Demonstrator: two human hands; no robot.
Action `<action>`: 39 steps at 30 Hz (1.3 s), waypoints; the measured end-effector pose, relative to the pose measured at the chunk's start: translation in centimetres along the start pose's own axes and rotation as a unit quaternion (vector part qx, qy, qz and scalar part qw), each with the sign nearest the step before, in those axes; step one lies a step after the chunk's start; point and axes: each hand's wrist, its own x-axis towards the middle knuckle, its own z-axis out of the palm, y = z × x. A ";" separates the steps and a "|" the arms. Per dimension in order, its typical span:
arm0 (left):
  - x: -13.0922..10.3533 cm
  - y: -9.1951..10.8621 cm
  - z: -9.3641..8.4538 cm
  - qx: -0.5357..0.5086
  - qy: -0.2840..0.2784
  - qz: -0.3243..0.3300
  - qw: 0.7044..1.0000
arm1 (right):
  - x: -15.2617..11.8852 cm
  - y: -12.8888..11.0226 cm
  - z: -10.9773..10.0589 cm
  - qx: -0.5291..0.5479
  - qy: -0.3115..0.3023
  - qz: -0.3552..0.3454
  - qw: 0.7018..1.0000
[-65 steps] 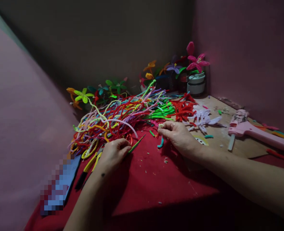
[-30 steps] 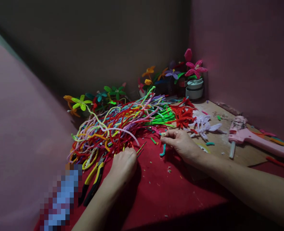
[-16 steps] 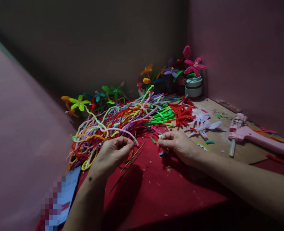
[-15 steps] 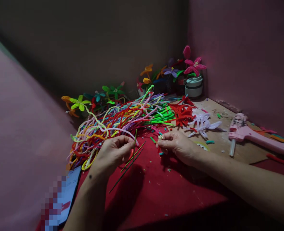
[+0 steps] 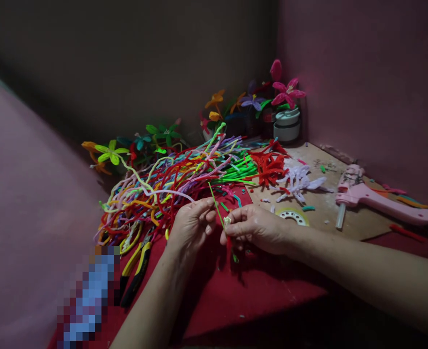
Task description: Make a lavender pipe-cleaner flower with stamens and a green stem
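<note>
1. While the red-covered table (image 5: 272, 303) lies beneath, the heap of coloured pipe cleaners (image 5: 166, 179) covers its back part.
2. The left hand (image 5: 192, 220) and the right hand (image 5: 255, 227) are near but apart; whether the left's curled fingers grip anything, I cannot tell.
3. The thin green stem (image 5: 217, 206) leans between them, its lower end at the right hand.
4. The small cream piece (image 5: 227, 221) is pinched in the right hand.

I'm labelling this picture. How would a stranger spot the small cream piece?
Above the red cloth, in front of the multicoloured pile, find the right hand. The cream piece is pinched in its fingers, by a thin green stick. Unlike the pale lilac bundle, it is small and held.
</note>
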 end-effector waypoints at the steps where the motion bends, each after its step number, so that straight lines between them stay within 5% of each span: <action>1: 0.0 -0.1 0.1 -0.004 0.000 -0.004 1.000 | 0.0 0.0 0.0 0.009 0.000 -0.002 1.000; 23: 0.3 -1.2 0.2 -0.053 -0.037 -0.027 0.998 | 0.0 0.0 0.2 0.015 0.023 0.010 1.000; 26: 0.3 -1.4 -0.1 0.002 -0.004 -0.003 1.000 | 0.0 -0.1 0.2 0.022 0.026 -0.002 0.999; 28: 0.0 -1.1 -0.2 0.067 0.062 0.073 0.993 | 0.0 -0.3 0.1 0.030 0.049 -0.025 0.998; 31: -1.4 -0.2 0.1 0.186 0.134 0.234 0.945 | 0.2 -0.9 -0.1 0.041 0.110 -0.063 0.991; 34: -3.0 0.4 0.9 0.332 0.065 0.312 0.888 | 0.4 -1.2 -0.3 0.046 0.155 -0.107 0.981; 39: -3.6 -1.2 1.1 0.544 -0.037 0.389 0.742 | 0.6 -0.9 -0.6 0.035 0.166 -0.153 0.974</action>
